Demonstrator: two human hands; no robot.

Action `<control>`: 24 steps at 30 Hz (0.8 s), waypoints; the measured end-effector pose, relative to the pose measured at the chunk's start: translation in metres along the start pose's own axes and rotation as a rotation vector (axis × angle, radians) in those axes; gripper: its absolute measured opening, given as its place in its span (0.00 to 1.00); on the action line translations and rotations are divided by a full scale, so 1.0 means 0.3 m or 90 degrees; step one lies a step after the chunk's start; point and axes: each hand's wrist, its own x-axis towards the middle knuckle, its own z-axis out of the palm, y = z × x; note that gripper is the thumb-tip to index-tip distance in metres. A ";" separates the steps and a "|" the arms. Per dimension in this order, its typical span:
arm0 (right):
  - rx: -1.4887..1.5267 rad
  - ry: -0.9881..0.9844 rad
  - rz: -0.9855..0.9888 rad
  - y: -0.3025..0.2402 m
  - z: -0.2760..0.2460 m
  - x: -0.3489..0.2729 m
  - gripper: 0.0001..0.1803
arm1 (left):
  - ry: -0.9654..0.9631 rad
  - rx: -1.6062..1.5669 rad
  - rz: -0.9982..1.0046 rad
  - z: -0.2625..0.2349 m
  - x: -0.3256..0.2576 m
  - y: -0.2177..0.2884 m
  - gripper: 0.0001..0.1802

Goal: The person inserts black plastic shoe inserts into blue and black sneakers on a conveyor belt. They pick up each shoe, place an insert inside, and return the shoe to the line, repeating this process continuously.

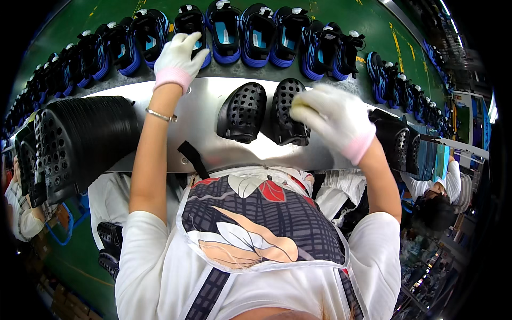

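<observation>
My left hand (180, 60), in a white glove with a pink cuff, reaches over the edge of a black and blue sneaker (190, 20) in the far row. Its fingers are spread and nothing shows held in them. Two black perforated plastic shoe inserts lie side by side on the metal table: the left insert (243, 113) and the right insert (288, 98). My right hand (338, 118), gloved and blurred, is bent beside the right insert. A yellowish pad-like thing (305, 104) shows at its fingertips, too smeared to name.
A curved line of sneakers (224, 34) stands beyond the shiny metal table (200, 125). Nested black inserts (88, 141) are stacked at the left, with more inserts (393, 140) at the right. A black strap (192, 157) hangs at the near edge. Another person (442, 194) sits at far right.
</observation>
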 end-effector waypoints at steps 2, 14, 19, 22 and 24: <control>0.008 0.044 0.021 -0.016 0.031 -0.073 0.14 | 0.066 -0.011 0.016 -0.025 -0.020 0.047 0.21; -0.050 0.065 -0.028 -0.038 0.038 -0.121 0.18 | -0.126 -0.341 0.024 -0.111 -0.138 0.217 0.14; -0.040 0.153 -0.048 -0.125 -0.073 -0.067 0.19 | -0.325 -0.784 -0.057 -0.118 -0.133 0.255 0.27; -0.029 0.196 -0.186 -0.142 -0.066 0.012 0.20 | -0.505 -1.258 -0.089 -0.144 -0.155 0.287 0.35; 0.006 0.181 -0.140 -0.129 -0.019 0.050 0.21 | -0.497 -1.316 -0.013 -0.125 -0.166 0.282 0.39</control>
